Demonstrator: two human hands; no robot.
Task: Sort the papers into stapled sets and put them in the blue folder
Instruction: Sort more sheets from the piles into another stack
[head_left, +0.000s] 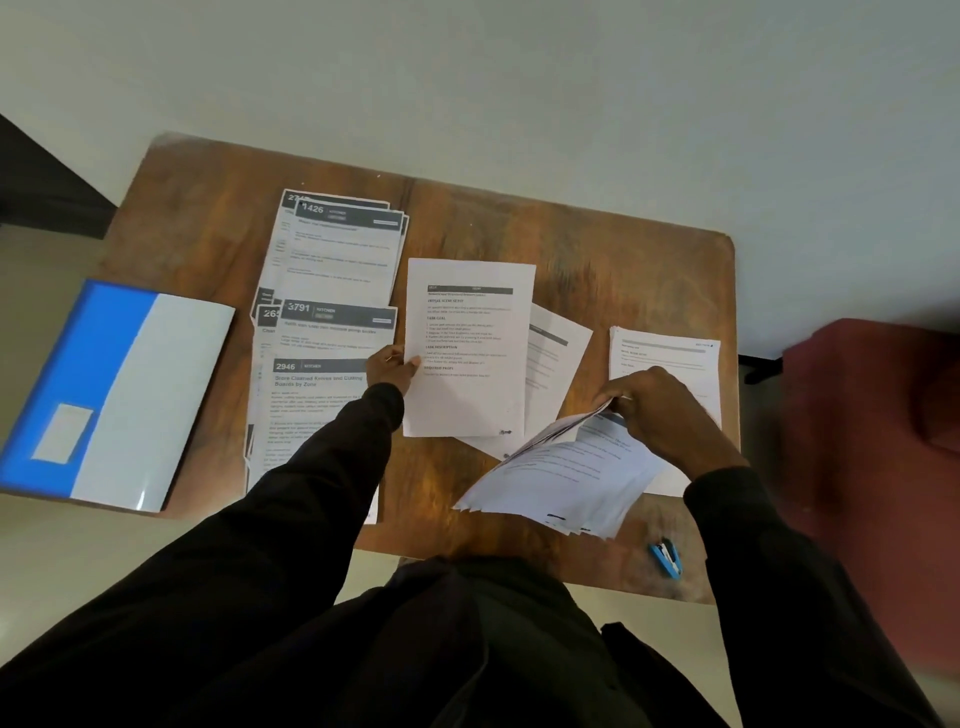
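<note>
Pinched between thumb and fingers, a single printed sheet (467, 348) is held at its left edge by the left hand (392, 366), lying flat over the middle of the wooden table (597, 260). Another sheet (553, 364) lies partly under it, tilted to the right. The right hand (654, 408) clasps the top corner of a fanned bundle of papers (561, 478), which slopes down toward the table's near edge (the pages spread apart at their lower ends). Behind that hand a small stack of pages (667, 358) rests near the table's right edge.

On the left half of the table, overlapping sheets with dark headers (332, 291) lie in a loose column; the numbers 1426, 3791 and 2946 are readable. Left of them the blue folder (104, 395) lies closed, overhanging the table's left edge. A small blue stapler (666, 557) sits by the near right corner, apart from the papers.
</note>
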